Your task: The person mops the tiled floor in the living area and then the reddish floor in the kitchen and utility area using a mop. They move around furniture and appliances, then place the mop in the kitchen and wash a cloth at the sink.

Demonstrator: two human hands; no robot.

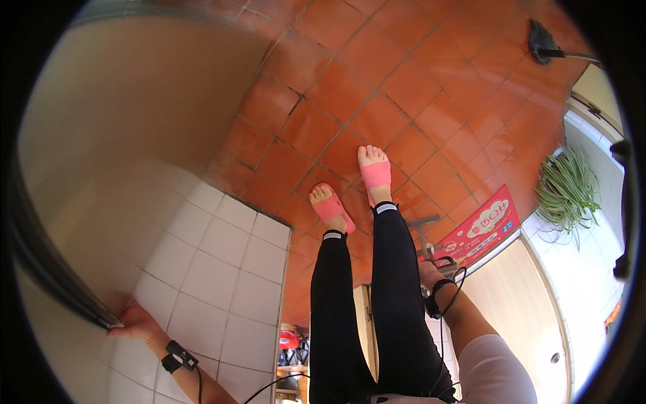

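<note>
At the left, my left hand (135,323) grips the end of a dark curved-looking edge (63,290), perhaps the edge of a door or panel. White wall tiles (207,267) lie behind that wrist. My right hand (429,273), beside my right leg and partly hidden by it, holds a grey T-shaped tool (421,230), perhaps a squeegee. The tool's head points away from me, over a red doormat (474,227) that bears writing. Black straps with cables circle both wrists.
Orange-brown floor tiles (343,91) stretch ahead of my pink slippers (376,174). A potted spider plant (568,189) is at the right. A dark broom or brush head (541,43) rests at the far right. Behind the mat is a pale door (520,313) with a round knob.
</note>
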